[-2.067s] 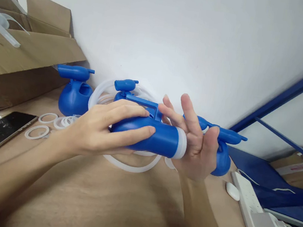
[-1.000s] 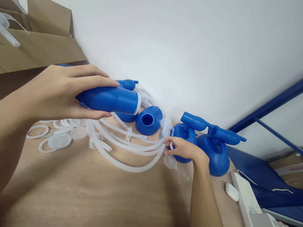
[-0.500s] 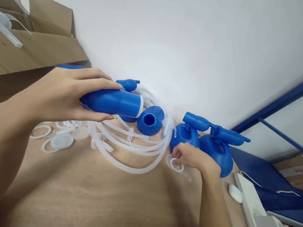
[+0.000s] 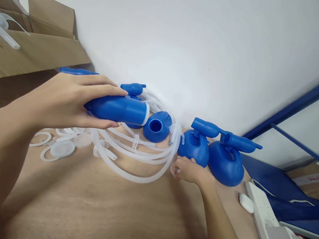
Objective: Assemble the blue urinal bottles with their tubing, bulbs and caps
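**Q:** Writing in view?
**A:** Clock face laid over my view, 12 at top. Just past 3 o'clock, a brown cardboard box bears a long white paper label; reddish print, too small to read.

**Q:** Held item and orientation?
**A:** One blue plastic bottle with a cylindrical neck, just off centre toward 9. Long axis runs 9 to 3, nearly level across my view. Mouth end, fitted with a white plastic ring, points to 3; the other end is under my palm.

**Q:** State of hands?
**A:** My left hand grasps the bottle, thumb along its 6 o'clock side, fingers over its 12 o'clock side. My right hand, between 4 and 5, has fingers curled in. A pale translucent plastic piece shows at the fingertips, mostly hidden; cannot tell whether pinched or merely touched.

**Q:** Nearby?
**A:** Toward 12 from the right hand, a rounded blue plastic vessel; toward 9, looped translucent plastic tubing. Between 8 and 9 of view, a flat white plastic disc lies on the pale wood-grain tabletop.
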The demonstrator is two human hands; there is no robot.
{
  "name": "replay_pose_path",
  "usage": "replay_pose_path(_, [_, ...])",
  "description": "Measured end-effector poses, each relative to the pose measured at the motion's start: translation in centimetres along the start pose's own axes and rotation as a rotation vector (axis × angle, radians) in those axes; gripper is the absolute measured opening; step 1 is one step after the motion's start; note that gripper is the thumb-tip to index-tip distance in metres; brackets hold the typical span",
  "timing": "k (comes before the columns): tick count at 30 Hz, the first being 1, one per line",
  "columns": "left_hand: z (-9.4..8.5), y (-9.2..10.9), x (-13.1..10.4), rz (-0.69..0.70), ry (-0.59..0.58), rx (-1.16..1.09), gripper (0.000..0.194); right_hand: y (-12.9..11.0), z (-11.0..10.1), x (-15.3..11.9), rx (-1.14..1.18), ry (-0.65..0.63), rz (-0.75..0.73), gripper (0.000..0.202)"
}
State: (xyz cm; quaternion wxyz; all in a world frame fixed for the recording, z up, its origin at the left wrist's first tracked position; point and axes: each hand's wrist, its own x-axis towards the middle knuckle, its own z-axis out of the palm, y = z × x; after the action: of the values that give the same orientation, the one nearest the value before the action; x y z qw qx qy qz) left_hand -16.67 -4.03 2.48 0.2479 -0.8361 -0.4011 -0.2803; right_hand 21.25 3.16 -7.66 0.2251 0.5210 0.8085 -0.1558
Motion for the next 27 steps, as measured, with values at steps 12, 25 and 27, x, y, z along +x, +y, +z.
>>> replay_pose_path(12, [0.6,0.2,0.2,0.045,0.000,-0.042,0.058,4.1,-3.4,-5.1,0.710,0.511,-0.287,0.031])
replay_pose_path(25, [2.8,4.1,1.4,0.187,0.051,-0.332,0.054,-7.6,-4.1,-3.7,1.235,1.197,-0.598,0.042])
replay_pose_path(27, [3.2,4.6,1.5,0.213,0.106,-0.342,0.054,-9.0,-4.3,-2.8,1.214,1.358,-0.677,0.045])
